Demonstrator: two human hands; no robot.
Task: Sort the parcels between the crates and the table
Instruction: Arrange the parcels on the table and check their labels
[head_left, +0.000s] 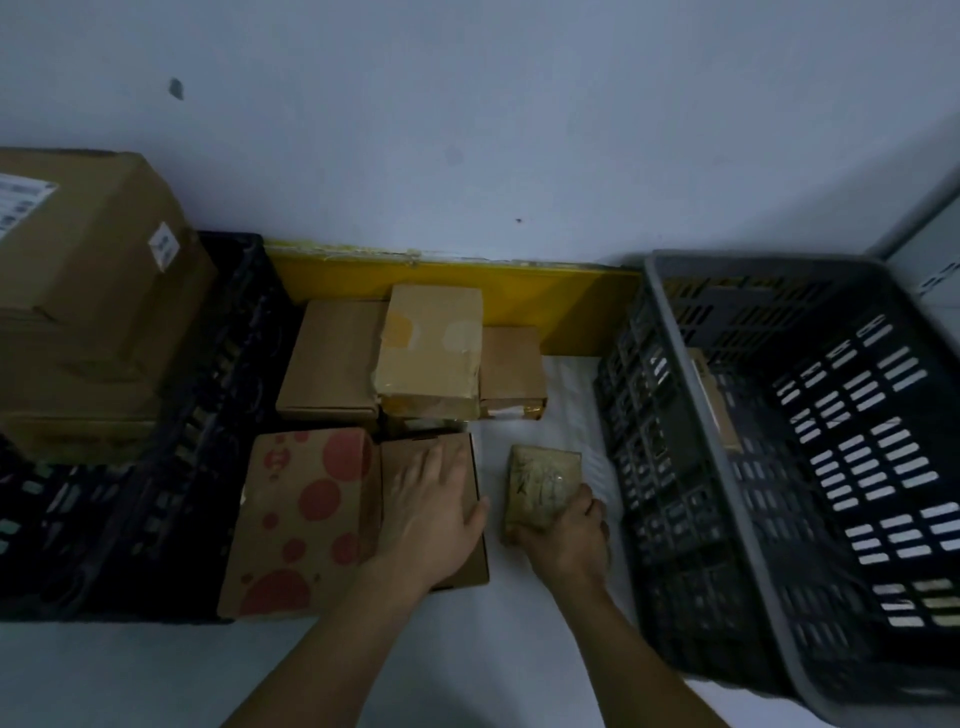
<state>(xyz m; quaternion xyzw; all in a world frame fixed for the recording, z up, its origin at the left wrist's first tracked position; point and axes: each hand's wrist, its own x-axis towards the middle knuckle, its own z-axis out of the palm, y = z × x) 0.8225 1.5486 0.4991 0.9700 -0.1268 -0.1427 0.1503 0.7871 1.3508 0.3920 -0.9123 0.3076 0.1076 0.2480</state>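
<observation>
A small tan parcel (545, 480) is gripped at its near end by the right hand (569, 540) on the white table (498, 649), the left hand (434, 512) lying flat, fingers straight, on a brown box (457, 457) just left, the grey crate (779, 467) right, taped boxes (428, 353) beyond.

We're in some kind of parcel sorting room or stockroom, dim, w/ plain pale walls (467, 130). Taped cardboard boxes (428, 353) sit piled on a white table (519, 649), more boxes w/ shipping labels (93, 270) stacked in a black crate (218, 364), plus a big grey slotted crate (810, 467) at the right
</observation>
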